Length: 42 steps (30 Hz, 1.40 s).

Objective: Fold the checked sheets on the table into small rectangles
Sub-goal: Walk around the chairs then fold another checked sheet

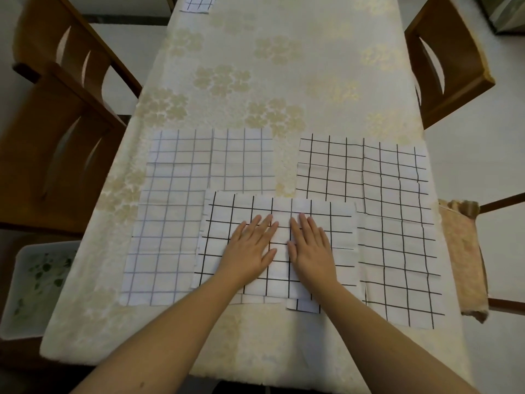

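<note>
Both flat, left hand [250, 248] and right hand [311, 245] press folded checked sheet [335, 223]

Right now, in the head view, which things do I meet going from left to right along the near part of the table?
White bin → grey-lined checked sheet → left hand → right hand → black-lined checked sheet → towel on a chair.

soft, even indoor light — dim and slightly warm, with no hard glare anywhere. the cream floral-patterned tablecloth [284, 66] is brightest toward its far end and duller near the bottom edge. faint shadows sit under the bare forearms. wide-angle distortion bows the brown wooden chairs [56, 132] and the table edges outward — corners look smeared, and fine detail is mildly soft throughout.
</note>
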Tool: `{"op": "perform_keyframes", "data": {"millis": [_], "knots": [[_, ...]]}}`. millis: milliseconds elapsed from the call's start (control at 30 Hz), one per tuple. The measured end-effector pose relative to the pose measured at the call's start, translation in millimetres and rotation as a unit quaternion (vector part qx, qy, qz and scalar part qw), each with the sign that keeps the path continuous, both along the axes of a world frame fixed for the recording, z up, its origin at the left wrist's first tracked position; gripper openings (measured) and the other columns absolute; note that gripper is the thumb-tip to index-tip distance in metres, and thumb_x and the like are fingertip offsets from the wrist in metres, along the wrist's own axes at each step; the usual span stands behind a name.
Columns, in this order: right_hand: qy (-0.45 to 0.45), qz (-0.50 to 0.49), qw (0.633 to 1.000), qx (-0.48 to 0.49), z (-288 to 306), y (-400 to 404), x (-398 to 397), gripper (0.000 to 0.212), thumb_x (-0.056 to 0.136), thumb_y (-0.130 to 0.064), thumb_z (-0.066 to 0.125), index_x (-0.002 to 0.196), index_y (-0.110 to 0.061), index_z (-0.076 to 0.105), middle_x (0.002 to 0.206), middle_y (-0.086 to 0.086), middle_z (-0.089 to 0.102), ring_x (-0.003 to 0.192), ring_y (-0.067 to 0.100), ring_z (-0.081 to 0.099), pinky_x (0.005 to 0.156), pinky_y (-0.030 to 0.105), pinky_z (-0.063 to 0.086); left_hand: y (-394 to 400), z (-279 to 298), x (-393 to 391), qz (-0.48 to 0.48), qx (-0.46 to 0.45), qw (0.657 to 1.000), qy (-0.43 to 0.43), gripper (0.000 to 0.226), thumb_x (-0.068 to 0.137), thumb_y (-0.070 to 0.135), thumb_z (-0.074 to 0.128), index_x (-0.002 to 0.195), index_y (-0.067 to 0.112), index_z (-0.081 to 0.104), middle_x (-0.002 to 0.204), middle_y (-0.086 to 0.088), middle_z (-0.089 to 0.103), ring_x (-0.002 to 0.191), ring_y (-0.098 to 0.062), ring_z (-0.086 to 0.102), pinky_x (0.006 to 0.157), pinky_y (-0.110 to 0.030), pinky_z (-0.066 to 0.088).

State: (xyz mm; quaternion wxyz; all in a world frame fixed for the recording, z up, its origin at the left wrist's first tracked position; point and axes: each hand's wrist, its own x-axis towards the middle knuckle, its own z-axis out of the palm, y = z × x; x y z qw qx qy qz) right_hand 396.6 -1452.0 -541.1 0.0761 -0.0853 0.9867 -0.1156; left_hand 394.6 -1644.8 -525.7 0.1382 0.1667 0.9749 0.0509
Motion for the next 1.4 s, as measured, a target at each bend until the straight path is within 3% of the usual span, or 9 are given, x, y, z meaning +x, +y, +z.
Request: {"op": "perform_keyframes", "data": {"millis": [133, 267, 567, 700, 833, 933, 1100, 1233, 1400], "knots": [[-0.016, -0.034, 0.999, 0.025, 4, 18, -2, 0.063, 0.099, -0.053, 0.018, 0.156, -0.03, 0.011, 0.164, -0.003, 0.005, 0.151, 0.016, 0.001, 0.121, 0.039, 0.002, -26, -2, 3, 0.051, -0.007, 0.999, 0.001, 0.067, 0.097, 0.06, 0.012, 0.154, 0.033, -0.008, 0.162, 0.006, -0.012, 0.149, -0.015, -0.015, 0.121, -0.042, -0.002], [-0.038, -0.077, 0.996, 0.018, 10, 46, -4, 0.067, 0.094, -0.06, 0.01, 0.155, -0.035, -0.002, 0.163, -0.008, -0.012, 0.149, 0.011, -0.014, 0.121, 0.038, -0.007, -62, -4, 0, 0.099, -0.016, 0.995, 0.013, 0.067, 0.095, 0.062, 0.011, 0.154, 0.035, -0.005, 0.163, 0.005, -0.012, 0.15, -0.017, -0.01, 0.121, -0.043, 0.001], [-0.048, -0.084, 0.995, 0.038, 16, 63, -11, 0.069, 0.094, -0.062, 0.008, 0.155, -0.032, -0.004, 0.163, -0.005, -0.013, 0.148, 0.012, -0.019, 0.119, 0.038, -0.014, -85, 3, -5, 0.132, -0.016, 0.991, -0.009, 0.072, 0.09, 0.065, 0.005, 0.154, 0.034, -0.004, 0.162, 0.006, -0.015, 0.149, -0.015, -0.013, 0.121, -0.042, -0.003], [-0.005, -0.067, 0.998, 0.014, 23, 48, -3, 0.068, 0.096, -0.055, 0.013, 0.156, -0.024, 0.004, 0.164, -0.002, -0.005, 0.15, 0.014, -0.008, 0.12, 0.036, -0.011, -80, 15, -8, 0.217, 0.08, 0.971, 0.058, 0.058, 0.098, 0.044, 0.041, 0.151, 0.023, 0.029, 0.159, -0.004, 0.024, 0.146, -0.023, 0.02, 0.118, -0.045, 0.014], [0.01, -0.013, 1.0, -0.003, 31, 21, 21, 0.064, 0.099, -0.049, 0.021, 0.156, -0.021, 0.016, 0.163, 0.002, 0.011, 0.151, 0.019, 0.004, 0.121, 0.039, 0.001, -81, 31, 4, 0.399, 0.177, 0.897, 0.073, 0.031, 0.095, 0.026, 0.055, 0.125, 0.017, 0.059, 0.123, -0.007, 0.059, 0.108, -0.027, 0.057, 0.094, -0.046, 0.047], [0.005, 0.031, 0.999, -0.006, 33, -2, 42, 0.062, 0.099, -0.046, 0.026, 0.153, -0.017, 0.026, 0.159, 0.005, 0.027, 0.148, 0.023, 0.02, 0.119, 0.039, 0.008, -89, 37, 21, 0.485, 0.189, 0.854, 0.003, 0.028, 0.095, 0.031, 0.057, 0.116, 0.013, 0.06, 0.106, -0.005, 0.066, 0.094, -0.025, 0.062, 0.08, -0.038, 0.052], [-0.005, 0.034, 0.999, -0.032, 37, -27, 65, 0.055, 0.097, -0.04, 0.032, 0.144, -0.013, 0.045, 0.138, 0.007, 0.056, 0.128, 0.026, 0.052, 0.108, 0.041, 0.039, -97, 38, 36, 0.5, 0.14, 0.85, -0.086, 0.039, 0.091, 0.039, 0.063, 0.117, 0.01, 0.058, 0.107, -0.008, 0.066, 0.096, -0.027, 0.063, 0.084, -0.041, 0.054], [-0.02, 0.033, 0.997, -0.06, 37, -32, 66, 0.053, 0.099, -0.033, 0.038, 0.148, -0.015, 0.037, 0.14, 0.004, 0.052, 0.128, 0.023, 0.048, 0.109, 0.039, 0.037, -100, 40, 33, 0.488, 0.144, 0.856, -0.088, 0.037, 0.085, 0.041, 0.07, 0.107, 0.012, 0.066, 0.115, -0.011, 0.063, 0.096, -0.027, 0.063, 0.085, -0.043, 0.055], [-0.022, 0.029, 0.997, -0.075, 41, -32, 66, 0.052, 0.098, -0.024, 0.046, 0.148, -0.014, 0.036, 0.141, 0.005, 0.051, 0.13, 0.022, 0.045, 0.11, 0.037, 0.035, -92, 53, 30, 0.506, 0.205, 0.832, -0.096, 0.026, 0.086, 0.034, 0.07, 0.104, 0.014, 0.067, 0.105, -0.003, 0.065, 0.092, -0.023, 0.062, 0.08, -0.033, 0.053]]}}
